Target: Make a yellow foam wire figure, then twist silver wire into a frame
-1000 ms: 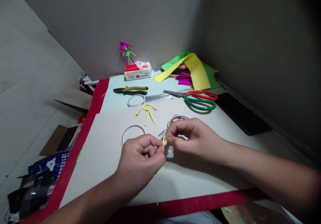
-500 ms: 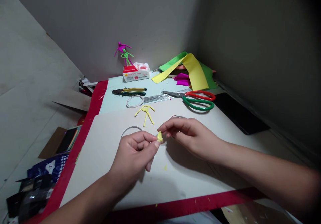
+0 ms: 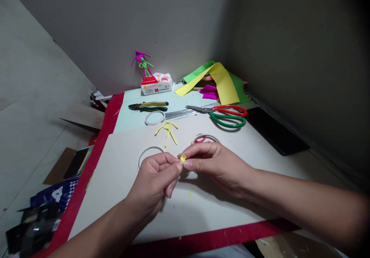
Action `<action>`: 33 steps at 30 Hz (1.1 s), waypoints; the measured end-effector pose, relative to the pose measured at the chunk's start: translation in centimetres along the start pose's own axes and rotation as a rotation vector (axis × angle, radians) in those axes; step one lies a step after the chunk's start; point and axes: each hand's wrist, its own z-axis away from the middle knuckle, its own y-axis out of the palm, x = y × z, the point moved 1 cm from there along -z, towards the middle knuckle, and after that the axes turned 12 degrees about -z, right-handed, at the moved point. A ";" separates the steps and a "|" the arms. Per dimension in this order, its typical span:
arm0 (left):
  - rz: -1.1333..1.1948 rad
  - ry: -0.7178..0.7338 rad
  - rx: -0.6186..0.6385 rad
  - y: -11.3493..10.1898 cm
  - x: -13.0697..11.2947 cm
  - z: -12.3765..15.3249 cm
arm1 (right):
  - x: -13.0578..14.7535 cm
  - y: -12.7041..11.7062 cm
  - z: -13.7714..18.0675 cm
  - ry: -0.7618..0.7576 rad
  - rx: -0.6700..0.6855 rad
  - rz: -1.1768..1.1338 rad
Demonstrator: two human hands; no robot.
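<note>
Now we pinch the tiny yellow piece: left hand from the left, right hand from the right.

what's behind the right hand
Just beyond the right hand, part of a gray ring shows, with something red inside its curve; farther back lie scissors with red and green handles. The hand hides the rest of the ring and red thing.

The table bears scissors, pliers (and, apparently, wires).
</note>
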 end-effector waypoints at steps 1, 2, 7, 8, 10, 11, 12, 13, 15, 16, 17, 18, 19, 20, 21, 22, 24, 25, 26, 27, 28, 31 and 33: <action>0.008 -0.009 0.004 0.0 0.0 0.0 | 0.0 0.0 0.0 -0.010 0.006 -0.001; 0.021 -0.016 0.011 0.0 0.0 0.0 | -0.1 -0.1 0.0 -0.022 0.012 0.003; 0.102 -0.021 0.079 0.1 -0.1 0.2 | 0.1 -0.1 0.0 -0.169 0.071 0.146; 0.114 -0.019 0.097 0.1 -0.1 0.3 | 0.3 -0.1 0.0 -0.243 0.096 0.223; 0.140 -0.019 0.134 0.1 -0.1 0.4 | 0.7 0.0 0.2 -0.437 0.151 0.409; 0.154 -0.020 0.149 0.1 -0.1 0.4 | 0.9 0.1 0.3 -0.542 0.182 0.499; 0.168 -0.021 0.163 0.1 -0.1 0.4 | 1.0 0.1 0.4 -0.647 0.219 0.575; 0.181 -0.024 0.176 0.1 0.0 0.5 | 1.2 0.1 0.4 -0.743 0.260 0.643; 0.197 -0.033 0.195 0.1 0.1 0.5 | 1.5 0.0 0.6 -0.909 0.344 0.780; 0.199 -0.038 0.199 0.1 0.1 0.5 | 1.6 -0.1 0.6 -0.980 0.384 0.858; 0.198 -0.044 0.203 0.1 0.2 0.5 | 1.8 -0.2 0.7 -1.046 0.418 0.939; 0.195 -0.051 0.204 0.2 0.2 0.6 | 1.9 -0.3 0.7 -1.102 0.447 1.017; 0.191 -0.054 0.204 0.2 0.2 0.6 | 2.0 -0.4 0.7 -1.151 0.473 1.082; 0.188 -0.056 0.202 0.2 0.1 0.7 | 2.1 -0.4 0.7 -1.192 0.491 1.130; 0.184 -0.056 0.200 0.3 0.1 0.7 | 2.1 -0.5 0.7 -1.220 0.500 1.163; 0.180 -0.053 0.196 0.3 0.1 0.8 | 2.1 -0.6 0.6 -1.237 0.501 1.183; 0.170 -0.047 0.184 0.3 0.1 0.8 | 2.0 -0.8 0.6 -1.244 0.493 1.203; 0.162 -0.042 0.179 0.2 0.1 0.7 | 1.9 -0.8 0.6 -1.245 0.485 1.209; 0.155 -0.034 0.175 0.1 0.2 0.6 | 1.8 -0.9 0.5 -1.242 0.483 1.220; 0.147 -0.025 0.173 0.0 0.3 0.5 | 1.8 -0.9 0.5 -1.239 0.482 1.231; 0.139 -0.016 0.173 -0.1 0.4 0.4 | 1.8 -0.9 0.5 -1.231 0.476 1.241; 0.121 0.007 0.200 -0.5 0.7 -0.1 | 1.9 -0.7 0.7 -1.152 0.452 1.246; 0.129 0.018 0.225 -0.7 0.8 -0.4 | 2.0 -0.5 0.9 -1.053 0.435 1.207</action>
